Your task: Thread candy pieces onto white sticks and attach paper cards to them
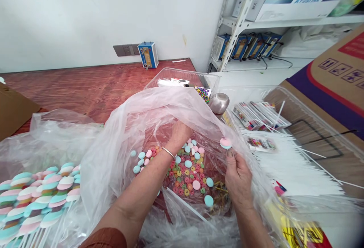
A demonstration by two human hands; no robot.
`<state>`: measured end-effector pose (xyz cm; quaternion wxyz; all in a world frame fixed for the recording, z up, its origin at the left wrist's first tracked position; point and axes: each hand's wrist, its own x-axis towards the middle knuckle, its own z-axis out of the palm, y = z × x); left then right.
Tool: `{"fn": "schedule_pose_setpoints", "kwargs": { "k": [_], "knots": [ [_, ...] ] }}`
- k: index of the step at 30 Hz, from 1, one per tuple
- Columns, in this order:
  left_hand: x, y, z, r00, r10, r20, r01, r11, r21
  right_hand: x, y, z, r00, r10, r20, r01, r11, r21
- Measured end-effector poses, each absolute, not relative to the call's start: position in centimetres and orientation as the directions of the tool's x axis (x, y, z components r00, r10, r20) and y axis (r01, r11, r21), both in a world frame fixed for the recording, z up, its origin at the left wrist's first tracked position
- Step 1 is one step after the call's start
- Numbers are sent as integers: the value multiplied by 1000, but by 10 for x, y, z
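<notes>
A large clear plastic bag [113, 126] lies open in front of me. Inside are fruit-coloured gummy rings [184, 179] and pale blue and pink marshmallow-like discs [188, 163]. My left hand [181, 133] reaches in at the far side, and its fingers are hidden by the plastic and the angle. On the right, my right hand [238, 174] is closed in a pinch just below a small pink-and-blue sweet [226, 143]; whether a stick runs down into the fingers I cannot make out. A white stick [189, 207] lies across the near part of the bag.
At left, bagged skewers of stacked sweets [42, 198] lie together. To the right are many white sticks [295, 164], small printed packets [258, 115] and a cardboard box [335, 66]. Behind the bag stand a clear tray [167, 72] and a metal bowl-shaped object [218, 103].
</notes>
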<state>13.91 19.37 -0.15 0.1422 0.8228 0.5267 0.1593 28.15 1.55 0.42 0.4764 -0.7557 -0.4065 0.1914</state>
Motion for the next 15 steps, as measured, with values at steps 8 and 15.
{"fn": "schedule_pose_setpoints", "kwargs": {
  "k": [8,15],
  "knots": [
    [129,196,1,516,834,193,703,-541,462,274,16,8,508,860,45,358,-164,-919],
    [113,145,11,585,805,100,678,-553,485,270,31,-7,273,962,12,501,-131,-856]
  ]
}}
